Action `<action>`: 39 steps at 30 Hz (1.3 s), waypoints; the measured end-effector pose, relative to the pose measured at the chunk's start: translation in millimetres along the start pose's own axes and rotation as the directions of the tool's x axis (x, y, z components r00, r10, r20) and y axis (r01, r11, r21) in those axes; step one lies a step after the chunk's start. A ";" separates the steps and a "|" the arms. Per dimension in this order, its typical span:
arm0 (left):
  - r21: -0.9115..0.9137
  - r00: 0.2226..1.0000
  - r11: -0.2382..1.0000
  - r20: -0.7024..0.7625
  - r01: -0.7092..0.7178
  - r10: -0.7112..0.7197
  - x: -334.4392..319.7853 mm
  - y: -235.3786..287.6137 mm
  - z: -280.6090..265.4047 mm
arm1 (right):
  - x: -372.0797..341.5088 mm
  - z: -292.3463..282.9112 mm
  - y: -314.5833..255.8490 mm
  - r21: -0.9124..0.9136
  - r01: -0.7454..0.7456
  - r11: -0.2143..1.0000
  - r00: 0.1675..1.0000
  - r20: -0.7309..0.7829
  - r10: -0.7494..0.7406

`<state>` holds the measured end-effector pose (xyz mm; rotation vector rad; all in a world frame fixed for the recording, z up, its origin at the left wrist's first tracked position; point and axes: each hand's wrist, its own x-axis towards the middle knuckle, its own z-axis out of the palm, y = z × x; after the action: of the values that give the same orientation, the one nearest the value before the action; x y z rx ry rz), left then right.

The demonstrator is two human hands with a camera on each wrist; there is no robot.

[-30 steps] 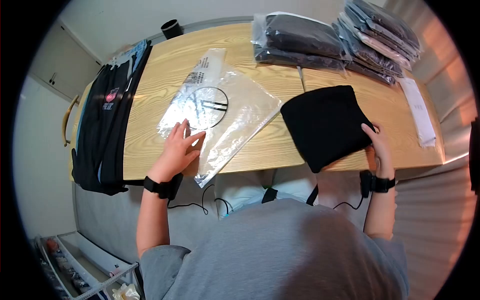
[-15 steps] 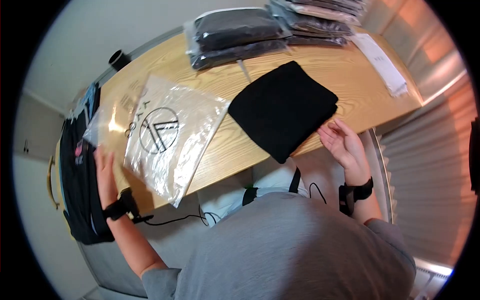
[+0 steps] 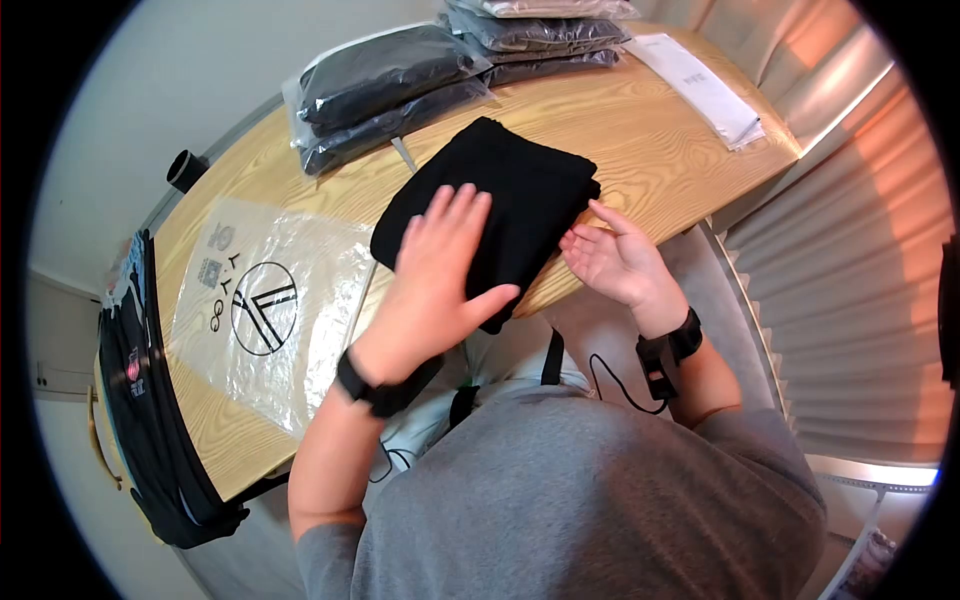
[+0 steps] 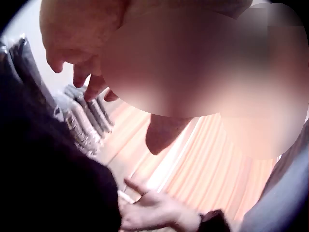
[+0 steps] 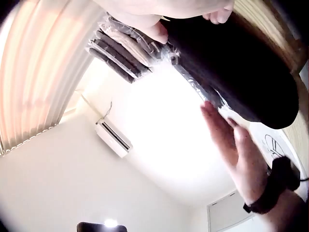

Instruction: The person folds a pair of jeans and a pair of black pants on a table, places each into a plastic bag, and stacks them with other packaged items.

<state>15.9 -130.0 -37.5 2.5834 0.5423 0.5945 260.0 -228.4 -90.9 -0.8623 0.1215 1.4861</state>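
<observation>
A folded black garment [image 3: 530, 190] lies on the wooden table near its front edge. Over its left part is my left hand [image 3: 435, 275], palm down with fingers straight and thumb out; whether it presses the cloth I cannot tell. At the garment's right edge, my right hand [image 3: 620, 265] is palm up with relaxed fingers, the fingertips beside or just under the cloth. A clear plastic bag [image 3: 325, 290] with a round black logo lies flat to the left. In the right wrist view the garment [image 5: 241, 67] looks thick and rounded, with the left hand [image 5: 241, 154] beyond it.
Bagged dark garments [image 3: 390, 75] are stacked at the back, with more bagged items [image 3: 550, 35] beside them. White packaging [image 3: 695, 90] lies at the right. Black trousers [image 3: 150, 400] hang over the left edge; a dark cup [image 3: 186, 170] stands at the back left.
My left hand has left the bag and come right, over the garment. The bag now lies turned and spread flatter. The head view has swung right, and my right hand stays near the garment's right edge.
</observation>
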 end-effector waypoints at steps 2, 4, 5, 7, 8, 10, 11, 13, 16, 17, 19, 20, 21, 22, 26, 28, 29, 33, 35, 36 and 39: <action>0.081 0.998 0.997 0.065 -0.003 -0.003 18.6 -1.4 30.5 | 5.2 -1.3 -2.1 -0.071 0.011 0.997 1.000 0.026 -0.009; 0.099 0.999 0.995 0.048 0.002 -0.007 27.4 2.1 45.8 | 17.1 -5.3 0.4 -0.187 0.043 0.981 0.999 0.037 -0.037; 0.106 0.999 0.994 0.046 -0.001 -0.003 28.4 4.0 47.0 | 15.4 5.2 6.2 -0.186 0.048 0.981 0.998 0.044 -0.040; 0.136 0.999 0.991 0.049 0.003 -0.010 27.1 6.0 48.5 | 9.5 24.0 21.8 -0.113 0.202 0.973 0.963 0.204 -0.176; 0.149 0.995 0.989 0.098 0.013 -0.028 26.5 7.3 48.8 | 18.6 17.9 27.4 -0.064 0.113 0.992 0.966 0.241 -0.095; 0.188 0.995 0.982 0.096 -0.005 -0.013 23.9 8.8 52.7 | 22.6 24.5 47.4 -0.081 0.284 0.955 0.937 0.234 -0.259; 0.221 0.996 0.975 0.093 -0.032 0.012 22.5 9.8 53.9 | 24.5 27.4 53.8 -0.082 0.361 0.929 0.912 0.240 -0.333; 0.239 0.996 0.969 0.077 -0.061 0.043 19.4 11.8 53.9 | 28.5 29.5 56.7 -0.061 0.311 0.949 0.933 0.211 -0.292; 0.301 0.992 0.948 0.099 -0.100 0.073 17.7 13.4 58.8 | 24.7 38.4 62.5 -0.026 0.286 0.958 0.955 0.084 -0.283; 0.319 0.992 0.941 0.096 -0.108 0.081 17.3 13.9 60.2 | 27.6 37.9 63.3 -0.028 0.282 0.959 0.956 0.088 -0.279; 0.304 0.994 0.948 0.073 -0.095 0.076 16.7 14.5 59.8 | 38.0 35.4 63.4 0.043 0.287 0.957 0.955 0.066 -0.289; 0.305 0.995 0.948 0.070 -0.090 0.072 15.8 14.6 58.3 | 41.7 35.9 63.5 0.051 0.293 0.955 0.955 0.033 -0.295; 0.253 0.996 0.964 0.064 -0.079 0.065 14.8 14.4 55.8 | 42.8 35.4 62.7 0.047 0.288 0.956 0.956 0.035 -0.290; 0.200 0.997 0.978 0.059 -0.066 0.055 12.4 14.4 53.0 | 38.7 39.9 60.2 0.060 0.257 0.964 0.963 0.072 -0.261; 0.003 0.999 1.000 -0.053 0.007 -0.007 -23.5 12.6 12.5 | 31.9 49.1 53.6 0.066 0.210 0.975 0.959 0.177 -0.219; -0.035 0.952 0.985 -0.251 0.171 -0.175 -60.3 3.3 -8.7 | 27.4 46.5 46.4 0.047 0.212 0.976 0.958 0.187 -0.217; -0.003 0.881 0.950 -0.373 0.313 -0.291 -84.5 -4.8 -11.2 | 25.9 43.5 41.5 0.030 0.223 0.974 0.955 0.194 -0.224; 0.318 0.792 0.740 -0.400 0.592 -0.462 -162.7 -24.4 -34.2 | 7.0 42.9 23.7 -0.038 0.364 0.931 0.901 0.267 -0.341; 0.298 0.774 0.723 -0.365 0.624 -0.517 -182.3 -24.6 -34.0 | 9.6 34.0 14.7 -0.031 0.377 0.926 0.885 0.306 -0.350; 0.281 0.769 0.719 -0.321 0.635 -0.553 -190.1 -24.2 -32.3 | 8.2 34.1 12.9 -0.032 0.369 0.929 0.878 0.339 -0.337; 0.280 0.763 0.714 -0.320 0.642 -0.561 -198.5 -25.1 -27.0 | 2.0 38.7 10.9 -0.050 0.332 0.942 0.869 0.405 -0.285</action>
<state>-169.1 -191.4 -90.3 2.4404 1.6501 0.5663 234.0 -206.5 -69.3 -0.6236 -0.3931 1.3401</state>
